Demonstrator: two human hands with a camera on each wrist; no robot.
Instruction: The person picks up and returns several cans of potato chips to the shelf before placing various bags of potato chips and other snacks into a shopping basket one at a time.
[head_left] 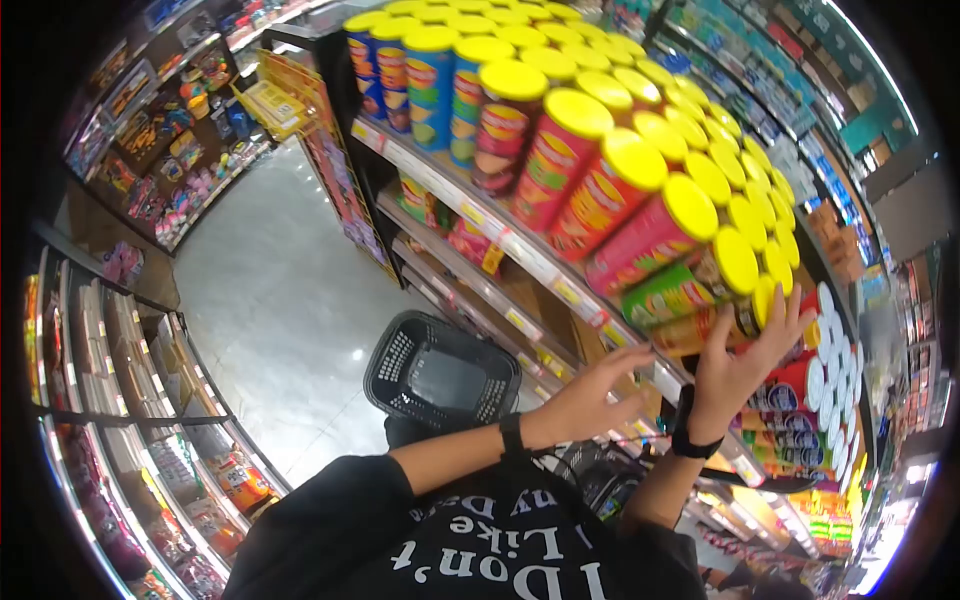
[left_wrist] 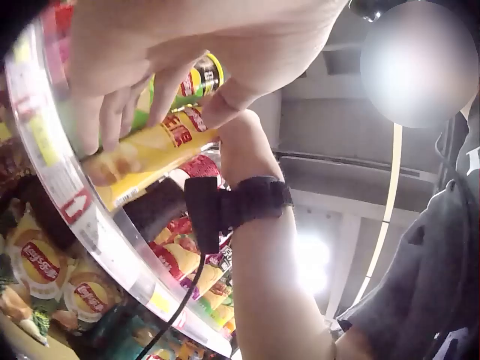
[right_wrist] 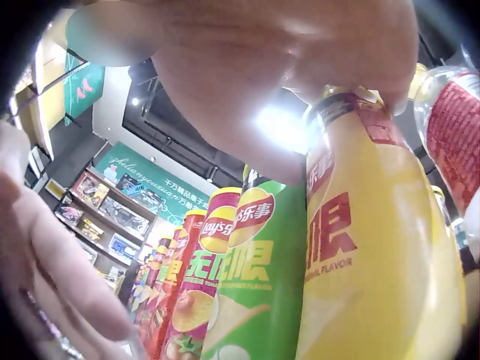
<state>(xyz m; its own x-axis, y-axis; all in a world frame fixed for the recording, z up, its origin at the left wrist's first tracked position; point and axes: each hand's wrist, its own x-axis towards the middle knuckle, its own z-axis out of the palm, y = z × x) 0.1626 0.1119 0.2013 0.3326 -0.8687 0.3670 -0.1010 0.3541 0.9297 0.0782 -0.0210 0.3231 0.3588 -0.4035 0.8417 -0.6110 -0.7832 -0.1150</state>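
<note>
On the shelf (head_left: 480, 208), the yellow can (right_wrist: 360, 232) stands beside a green can (right_wrist: 255, 277). The right hand (head_left: 738, 372) spreads at its top; the left hand (head_left: 585, 402) is loosely open nearby. Probably light, stiff, smooth, with fragile contents: best held round mid-body.

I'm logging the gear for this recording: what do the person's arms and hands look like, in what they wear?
Short black sleeves, no gloves; the fingers are bare. The left hand has a black band at its wrist. The right hand has a wide black strap, with a dark boxy device and thin black cable.
</note>
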